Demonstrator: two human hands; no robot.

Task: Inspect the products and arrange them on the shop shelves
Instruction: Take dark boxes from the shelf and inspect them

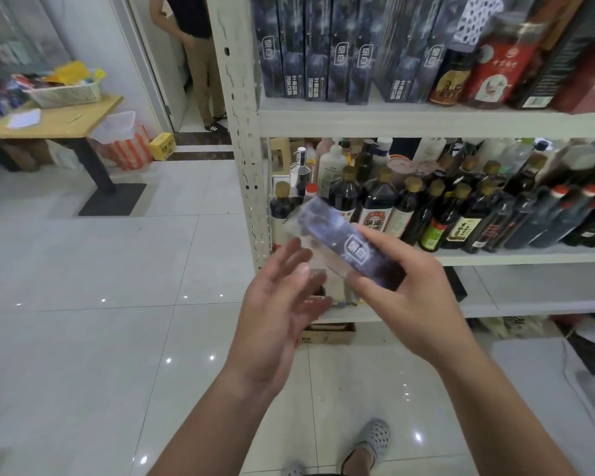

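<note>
My right hand grips the near end of a dark blue box with a white logo, held tilted in front of the white shelf unit. The box is blurred. My left hand hovers just left of the box with fingers spread and relaxed, holding nothing. A row of matching dark blue boxes stands upright on the upper shelf. On the shelf below stand several dark bottles with gold caps.
A lower shelf board sits at the right, with a cardboard box on the floor under it. At the left stands a wooden table with a basket. A person stands in the doorway behind. The floor is glossy white tile.
</note>
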